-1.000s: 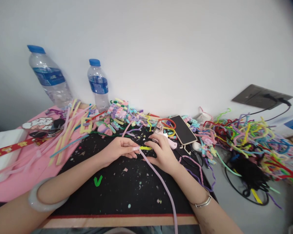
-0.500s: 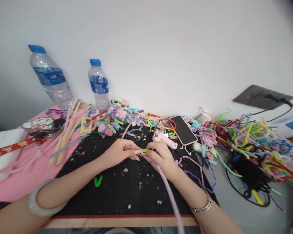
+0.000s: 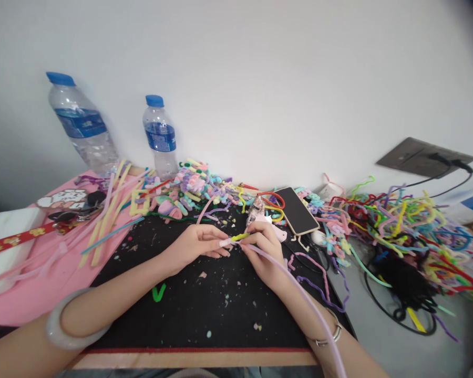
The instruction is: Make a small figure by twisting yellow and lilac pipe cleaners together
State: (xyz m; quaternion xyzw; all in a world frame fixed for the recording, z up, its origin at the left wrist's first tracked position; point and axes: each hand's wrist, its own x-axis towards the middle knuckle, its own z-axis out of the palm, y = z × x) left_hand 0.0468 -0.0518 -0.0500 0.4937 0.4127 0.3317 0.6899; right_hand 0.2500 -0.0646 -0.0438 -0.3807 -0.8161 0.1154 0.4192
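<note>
Over the black mat [image 3: 189,310], my left hand [image 3: 199,244] pinches the end of a long pale purple pipe cleaner [image 3: 299,287]. A short yellow-green pipe cleaner [image 3: 239,237] lies against that end, between my two hands. The fingers of my right hand [image 3: 265,252] are closed on the purple pipe cleaner close to the yellow-green piece. From there the purple strand trails over my right forearm towards the bottom edge. A pink glue gun [image 3: 279,232] rests just behind my right hand, partly hidden by it. A bent green piece [image 3: 158,292] lies on the mat near my left forearm.
Two water bottles [image 3: 160,139] stand by the wall. Piles of coloured pipe cleaners [image 3: 199,184] line the back, with a phone [image 3: 297,211] among them. On the right lie a larger tangle [image 3: 402,220] and a black bundle [image 3: 402,281]. A pink sheet [image 3: 27,299] covers the left.
My right hand has turned and its fingers have shifted slightly. The trailing purple pipe cleaner has swung to the right, now across my right forearm. More of the yellow-green piece shows.
</note>
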